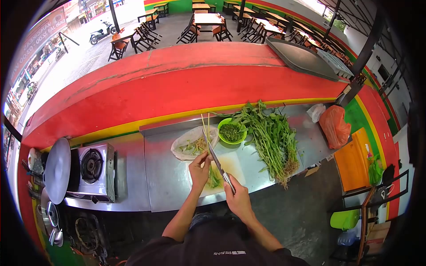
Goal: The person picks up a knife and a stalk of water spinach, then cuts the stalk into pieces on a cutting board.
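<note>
My left hand point(200, 171) pinches a thin pale-green stem point(208, 128), which points away from me. In my right hand point(238, 198) is a knife point(216, 160), its blade slanting up and left against the stem. Below them a white cutting board point(234, 166) carries some cut greens point(214, 180). A clear plastic bag point(178, 150) of trimmings lies open just beyond my left hand. Next to it stands a lime-green bowl point(232, 144) filled with chopped leaves point(231, 132). To the right, a big bunch of leafy stalks point(270, 142) lies with its roots toward me.
A gas stove point(93, 170) stands on the steel counter point(164, 190) at left, with a large wok point(58, 170) beside it. An orange-red plastic bag point(334, 126) sits at the right end. Behind the counter runs a red wall point(186, 84), topped by stacked trays point(301, 60).
</note>
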Available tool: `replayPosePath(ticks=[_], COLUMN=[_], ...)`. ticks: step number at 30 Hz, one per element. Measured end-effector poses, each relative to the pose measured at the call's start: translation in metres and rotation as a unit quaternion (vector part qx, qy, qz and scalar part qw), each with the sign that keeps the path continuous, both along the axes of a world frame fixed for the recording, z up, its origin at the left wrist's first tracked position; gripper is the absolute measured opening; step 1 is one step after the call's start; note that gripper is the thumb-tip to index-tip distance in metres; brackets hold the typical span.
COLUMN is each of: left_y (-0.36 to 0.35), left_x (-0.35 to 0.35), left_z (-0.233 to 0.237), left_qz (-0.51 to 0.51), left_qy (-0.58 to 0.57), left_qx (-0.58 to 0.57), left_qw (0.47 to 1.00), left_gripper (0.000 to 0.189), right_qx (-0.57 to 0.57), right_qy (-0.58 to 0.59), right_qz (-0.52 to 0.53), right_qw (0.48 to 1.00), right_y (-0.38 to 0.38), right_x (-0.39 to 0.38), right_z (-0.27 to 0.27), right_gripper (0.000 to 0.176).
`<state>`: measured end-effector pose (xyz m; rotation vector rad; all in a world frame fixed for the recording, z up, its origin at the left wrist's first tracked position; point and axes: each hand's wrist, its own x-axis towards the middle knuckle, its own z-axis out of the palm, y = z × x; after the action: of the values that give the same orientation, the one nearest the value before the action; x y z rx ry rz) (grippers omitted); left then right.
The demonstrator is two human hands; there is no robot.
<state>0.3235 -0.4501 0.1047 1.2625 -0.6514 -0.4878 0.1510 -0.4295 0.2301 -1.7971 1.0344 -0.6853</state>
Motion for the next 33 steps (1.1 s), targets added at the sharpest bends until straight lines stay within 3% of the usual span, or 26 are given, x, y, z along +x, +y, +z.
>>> replayPosePath(ticks=[8, 33], left_y=[0.004, -0.001], left_x=[-0.003, 0.011], left_z=[0.011, 0.009], left_qz=[-0.002, 0.005], left_qy=[-0.028, -0.043], left_qx=[0.015, 0.008], left_qw=[0.999, 0.999], left_gripper=[0.024, 0.022], right_qx=[-0.02, 0.012], right_qy=[-0.038, 0.034], right_qz=[-0.012, 0.02], right_qw=[0.999, 0.999], right_y=[-0.001, -0.002], right_x=[0.005, 0.001], right_z=[-0.002, 0.004], right_gripper=[0.032, 0.032])
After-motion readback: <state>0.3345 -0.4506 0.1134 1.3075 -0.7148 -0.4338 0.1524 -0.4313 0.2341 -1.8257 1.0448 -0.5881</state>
